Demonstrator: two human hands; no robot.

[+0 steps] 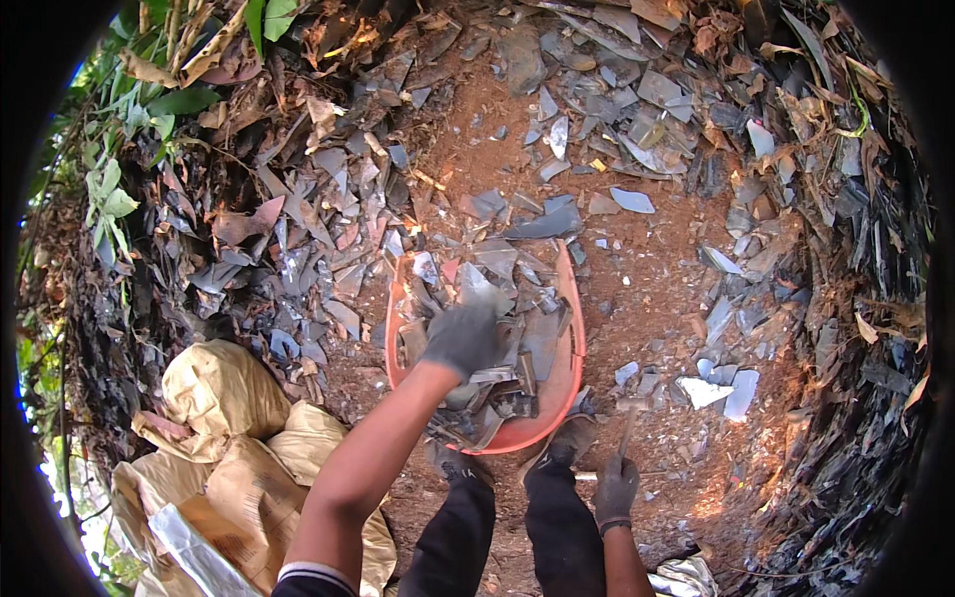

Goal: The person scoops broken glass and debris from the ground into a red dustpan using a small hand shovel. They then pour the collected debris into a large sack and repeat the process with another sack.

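An orange dustpan-like scoop lies on the ground just beyond my feet, loaded with broken flat grey and brown shards. My left hand, in a dark grey glove, reaches over the middle of the load. Its fingertips are smeared by motion, so whether a shard is between them does not show. Low on the right, my gloved right hand is closed round the thin handle of a small hammer, its head pointing away from me. A pale stick lies beside that hand.
Tan sacks are heaped at the lower left. Shard piles rise at the left, with green leaves beyond. Another bank of dark shards stands along the right. Loose pieces lie on the reddish soil.
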